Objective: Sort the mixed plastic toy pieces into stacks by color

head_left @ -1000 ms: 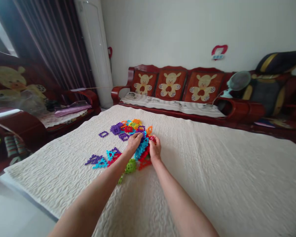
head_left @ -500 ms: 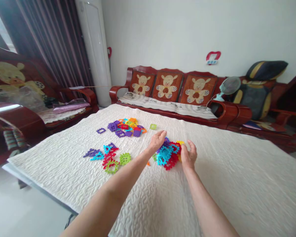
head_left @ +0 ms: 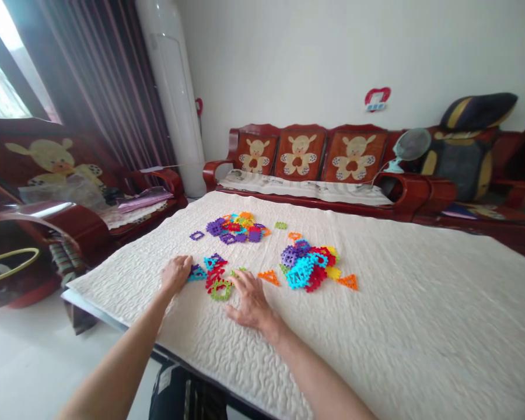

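Observation:
A small group of plastic interlocking building pieces lies between my two hands on the quilted cover (head_left: 402, 326). My left hand (head_left: 175, 274) rests at its left end, fingers curved down beside a blue triangular piece (head_left: 198, 273). On the other side, my right hand (head_left: 250, 302) has its fingers spread, partly covering a green square piece (head_left: 238, 272). Between them are red pieces (head_left: 216, 274), a cyan triangle (head_left: 210, 262) and a green square frame (head_left: 221, 290). Neither hand has a piece lifted off the cover.
Farther back is a mixed pile with purple pieces (head_left: 254, 235). A second pile with cyan pieces (head_left: 300, 273) lies to the right, near orange triangles (head_left: 348, 282). A wooden sofa (head_left: 398, 198) stands behind the table; a wooden armchair (head_left: 175, 181) is at left.
Both hands have moved left from the right-hand pile to the smaller group. That pile now lies uncovered, with orange triangles beside it. The view has shifted slightly.

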`<action>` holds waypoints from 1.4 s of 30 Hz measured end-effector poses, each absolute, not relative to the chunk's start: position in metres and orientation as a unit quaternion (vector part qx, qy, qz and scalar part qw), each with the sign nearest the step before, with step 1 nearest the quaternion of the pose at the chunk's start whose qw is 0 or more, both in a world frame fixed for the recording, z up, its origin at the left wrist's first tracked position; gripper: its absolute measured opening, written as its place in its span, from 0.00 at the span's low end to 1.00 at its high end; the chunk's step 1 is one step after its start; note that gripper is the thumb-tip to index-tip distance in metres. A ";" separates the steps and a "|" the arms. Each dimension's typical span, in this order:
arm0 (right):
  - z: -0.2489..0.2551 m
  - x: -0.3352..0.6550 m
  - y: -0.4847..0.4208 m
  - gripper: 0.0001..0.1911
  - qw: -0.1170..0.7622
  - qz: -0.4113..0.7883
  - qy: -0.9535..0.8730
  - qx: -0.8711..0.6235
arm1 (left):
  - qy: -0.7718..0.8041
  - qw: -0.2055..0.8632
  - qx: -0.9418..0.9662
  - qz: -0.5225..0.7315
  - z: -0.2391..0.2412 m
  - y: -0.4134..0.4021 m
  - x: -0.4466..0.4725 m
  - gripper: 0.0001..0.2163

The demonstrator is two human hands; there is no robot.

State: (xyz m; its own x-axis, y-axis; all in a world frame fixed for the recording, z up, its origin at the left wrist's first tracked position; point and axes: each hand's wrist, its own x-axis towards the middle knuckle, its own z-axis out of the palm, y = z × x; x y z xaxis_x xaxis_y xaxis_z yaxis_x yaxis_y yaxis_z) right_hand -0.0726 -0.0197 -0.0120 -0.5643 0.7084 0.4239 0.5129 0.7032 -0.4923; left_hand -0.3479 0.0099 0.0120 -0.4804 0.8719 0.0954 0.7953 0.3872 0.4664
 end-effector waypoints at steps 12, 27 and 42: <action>-0.019 -0.087 0.025 0.30 0.296 0.119 -0.854 -0.411 | 0.737 0.112 0.576 0.335 -0.006 0.050 -0.232 0.15; 0.023 0.058 0.081 0.33 0.397 -0.065 -0.762 -0.508 | 0.645 0.212 0.609 0.410 0.020 0.126 -0.074 0.22; -0.044 0.089 0.062 0.23 0.400 -0.113 -0.767 -0.488 | 0.768 0.037 0.582 0.266 0.042 0.268 -0.250 0.23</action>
